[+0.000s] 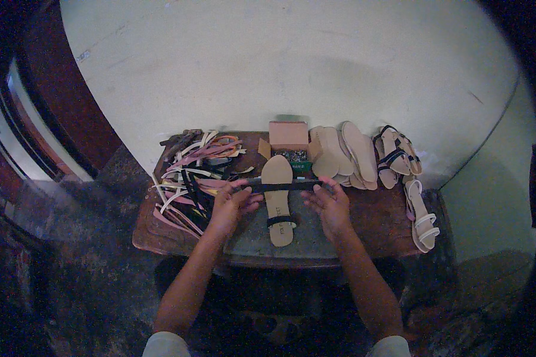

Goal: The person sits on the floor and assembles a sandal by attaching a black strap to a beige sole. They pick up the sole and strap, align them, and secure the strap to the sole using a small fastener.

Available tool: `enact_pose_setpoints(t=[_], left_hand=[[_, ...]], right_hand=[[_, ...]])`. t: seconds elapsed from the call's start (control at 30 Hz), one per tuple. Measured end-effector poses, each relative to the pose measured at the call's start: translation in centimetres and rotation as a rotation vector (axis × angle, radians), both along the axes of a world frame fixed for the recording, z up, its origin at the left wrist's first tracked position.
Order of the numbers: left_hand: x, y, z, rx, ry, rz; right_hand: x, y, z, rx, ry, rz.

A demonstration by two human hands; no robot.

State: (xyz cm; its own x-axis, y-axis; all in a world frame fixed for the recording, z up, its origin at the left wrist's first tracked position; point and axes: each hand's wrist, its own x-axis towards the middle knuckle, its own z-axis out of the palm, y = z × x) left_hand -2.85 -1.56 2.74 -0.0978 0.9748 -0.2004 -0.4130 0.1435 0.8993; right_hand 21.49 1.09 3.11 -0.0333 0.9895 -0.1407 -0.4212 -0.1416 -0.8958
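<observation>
A black strap is stretched level between my two hands, above a tan sandal sole. My left hand pinches its left end and my right hand its right end. The sole lies lengthwise in front of me, its wide end pointing away, and the strap hides part of its middle. Across its nearer part sits a black band. Whether the held strap touches the sole, I cannot tell.
The wooden table stands against a pale wall. Loose straps in several colours pile up at left. Behind the sole is an opened cardboard box with small dark pieces. At right are stacked soles, black-strapped sandals and a white-strapped sandal.
</observation>
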Motion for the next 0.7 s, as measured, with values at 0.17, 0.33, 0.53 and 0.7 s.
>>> enact_pose_setpoints(t=[0.17,0.33,0.53,0.7], left_hand=[[0.5,-0.8,0.9,0.002,-0.016,-0.117],[1.0,-0.8,-0.1,0.059,0.259,-0.136],[1.3,-1.0,0.0,0.079,0.415,-0.039],[1.4,-0.9,-0.2,0.078,0.317,0.001]], right_hand=[[0.1,-0.3,0.2,-0.071,0.100,0.031],[-1.0,-1.0,0.3,-0.037,-0.125,0.126],[-0.9,-0.7,-0.4,0.234,-0.462,0.200],[-0.7,-1.0,-0.6,0.433,-0.583,0.143]])
